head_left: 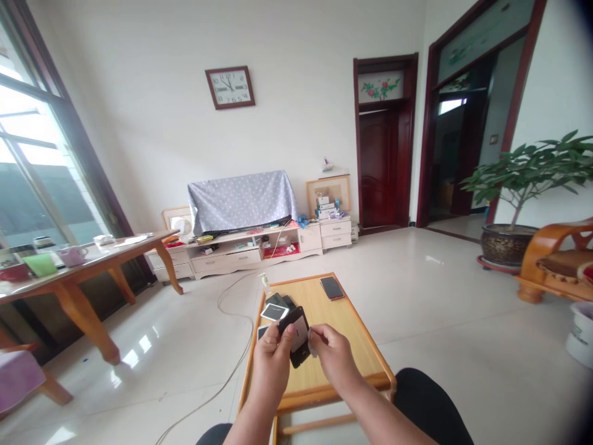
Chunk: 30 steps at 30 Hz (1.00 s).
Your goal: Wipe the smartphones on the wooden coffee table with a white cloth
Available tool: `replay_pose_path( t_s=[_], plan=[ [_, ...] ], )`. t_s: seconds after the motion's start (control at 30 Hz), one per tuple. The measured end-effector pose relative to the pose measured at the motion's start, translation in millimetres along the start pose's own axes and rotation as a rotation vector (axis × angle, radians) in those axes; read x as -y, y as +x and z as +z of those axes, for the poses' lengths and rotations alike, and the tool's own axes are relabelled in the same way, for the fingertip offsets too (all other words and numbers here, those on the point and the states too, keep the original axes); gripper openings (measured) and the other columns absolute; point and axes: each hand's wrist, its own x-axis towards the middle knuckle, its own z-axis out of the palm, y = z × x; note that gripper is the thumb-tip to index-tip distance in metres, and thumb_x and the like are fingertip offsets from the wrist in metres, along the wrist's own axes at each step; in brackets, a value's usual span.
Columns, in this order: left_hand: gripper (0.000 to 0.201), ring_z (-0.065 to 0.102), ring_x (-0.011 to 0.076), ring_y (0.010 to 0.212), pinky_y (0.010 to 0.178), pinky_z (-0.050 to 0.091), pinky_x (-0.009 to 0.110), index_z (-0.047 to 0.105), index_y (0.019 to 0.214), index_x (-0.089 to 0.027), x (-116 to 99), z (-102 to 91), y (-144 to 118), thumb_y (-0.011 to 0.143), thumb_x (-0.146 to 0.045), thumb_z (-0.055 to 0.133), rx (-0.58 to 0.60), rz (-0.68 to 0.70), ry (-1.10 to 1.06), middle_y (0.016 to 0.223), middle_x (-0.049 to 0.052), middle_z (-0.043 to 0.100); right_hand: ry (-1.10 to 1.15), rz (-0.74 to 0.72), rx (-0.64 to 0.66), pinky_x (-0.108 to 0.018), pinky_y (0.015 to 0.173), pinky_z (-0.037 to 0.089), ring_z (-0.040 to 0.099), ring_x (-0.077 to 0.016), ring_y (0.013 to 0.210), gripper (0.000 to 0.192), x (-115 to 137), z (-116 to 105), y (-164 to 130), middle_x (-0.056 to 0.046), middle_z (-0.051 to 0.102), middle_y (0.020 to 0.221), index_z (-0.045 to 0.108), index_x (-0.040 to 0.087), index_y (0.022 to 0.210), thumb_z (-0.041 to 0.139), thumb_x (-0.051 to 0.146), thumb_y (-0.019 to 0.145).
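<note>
Gripping: left hand (272, 358) closed on slim black rectangular phone (296, 337)
Pinching: right hand (331, 352) at its pale film — curled
Risk: phone slipping onto low wooden table (356, 346) — loose hold

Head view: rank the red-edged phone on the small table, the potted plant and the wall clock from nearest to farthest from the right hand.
1. The red-edged phone lies on the small table's far end, just beyond the right hand.
2. The potted plant stands on the floor, far off to the right.
3. The wall clock hangs high on the far wall, to the left.
</note>
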Motion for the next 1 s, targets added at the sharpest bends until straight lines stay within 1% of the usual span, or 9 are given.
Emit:
replay_pose_path(
  t_s=[0.13, 0.27, 0.37, 0.47, 0.57, 0.73, 0.8, 0.9, 1.0],
  plan=[
    [0.037, 0.065, 0.0181, 0.088, 0.080, 0.052, 0.028, 0.069, 0.105, -0.016, 0.8, 8.0, 2.1, 0.086, -0.048, 0.066, -0.012, -0.018, -0.014, 0.092, 0.004, 0.073, -0.153, -0.175, -0.083, -0.030, 0.067, 0.047, 0.062, -0.0191, 0.073, 0.025, 14.1, 8.5, -2.0, -0.004, 0.069, 0.084, 0.065, 0.024, 0.094, 0.059, 0.048, 0.090],
    [0.034, 0.061, 0.0137, 0.076, 0.070, 0.047, 0.024, 0.070, 0.100, -0.018, 0.1, 2.7, 6.7, 0.085, -0.048, 0.066, -0.103, 0.015, 0.104, 0.080, -0.001, 0.069, -0.258, -0.256, 0.044, -0.028, 0.062, 0.043, 0.056, -0.0169, 0.067, 0.021, 1.2, 20.5, -20.3, -0.001, 0.063, 0.076, 0.061, 0.024, 0.081, 0.056, 0.041, 0.093],
    [0.032, 0.059, 0.0126, 0.070, 0.066, 0.046, 0.023, 0.070, 0.093, -0.019, -0.4, 0.5, 6.3, 0.084, -0.049, 0.067, -0.103, 0.004, 0.127, 0.073, -0.003, 0.066, -0.227, -0.211, 0.066, -0.028, 0.061, 0.043, 0.056, -0.0168, 0.067, 0.021, -7.4, 22.1, -21.1, -0.001, 0.062, 0.076, 0.060, 0.024, 0.082, 0.055, 0.041, 0.093],
    [0.033, 0.062, 0.0144, 0.071, 0.067, 0.049, 0.025, 0.070, 0.092, -0.018, -2.6, 4.5, 3.7, 0.083, -0.049, 0.067, -0.052, -0.037, 0.044, 0.077, 0.000, 0.070, -0.212, -0.177, -0.027, -0.028, 0.065, 0.046, 0.058, -0.0176, 0.071, 0.022, 1.1, 18.5, -3.2, -0.002, 0.064, 0.079, 0.061, 0.024, 0.088, 0.054, 0.044, 0.094],
    [0.035, 0.064, 0.0163, 0.073, 0.067, 0.051, 0.026, 0.070, 0.095, -0.017, -4.5, 5.5, 3.4, 0.081, -0.049, 0.068, -0.083, -0.057, 0.012, 0.080, 0.003, 0.072, -0.265, -0.224, -0.104, -0.029, 0.069, 0.046, 0.059, -0.0183, 0.074, 0.024, 8.5, 20.0, 6.2, -0.003, 0.065, 0.083, 0.062, 0.023, 0.088, 0.058, 0.046, 0.092],
    [0.035, 0.058, 0.0131, 0.062, 0.058, 0.044, 0.023, 0.068, 0.082, -0.018, 2.6, -5.4, 5.6, 0.082, -0.052, 0.066, -0.157, -0.040, 0.213, 0.066, -0.002, 0.065, -0.255, -0.207, 0.066, -0.028, 0.062, 0.044, 0.057, -0.0165, 0.067, 0.027, -5.4, 33.2, -13.1, -0.001, 0.062, 0.077, 0.060, 0.024, 0.081, 0.055, 0.048, 0.093],
    [0.035, 0.058, 0.0135, 0.062, 0.057, 0.043, 0.023, 0.067, 0.079, -0.018, 6.1, -7.9, 6.1, 0.082, -0.053, 0.065, -0.140, -0.033, 0.216, 0.064, -0.002, 0.064, -0.235, -0.176, 0.036, -0.028, 0.062, 0.044, 0.057, -0.0170, 0.068, 0.029, -7.4, 32.7, -8.9, -0.001, 0.063, 0.076, 0.061, 0.024, 0.081, 0.055, 0.050, 0.092],
    [0.033, 0.062, 0.0173, 0.067, 0.062, 0.044, 0.026, 0.069, 0.081, -0.019, 7.7, -8.9, 7.2, 0.081, -0.052, 0.065, -0.132, -0.009, 0.210, 0.068, 0.000, 0.068, -0.218, -0.156, -0.086, -0.030, 0.067, 0.046, 0.059, -0.0188, 0.072, 0.031, -3.5, 29.7, 8.5, -0.003, 0.066, 0.080, 0.063, 0.023, 0.086, 0.058, 0.053, 0.089],
    [0.028, 0.063, 0.0200, 0.069, 0.068, 0.043, 0.029, 0.068, 0.077, -0.022, 4.9, -10.6, 8.1, 0.082, -0.049, 0.063, -0.182, 0.031, 0.358, 0.061, 0.000, 0.065, -0.184, -0.129, -0.066, -0.029, 0.063, 0.045, 0.057, -0.0185, 0.069, 0.030, -6.0, 37.3, 8.4, -0.003, 0.065, 0.076, 0.062, 0.023, 0.084, 0.060, 0.052, 0.087]
  ],
)
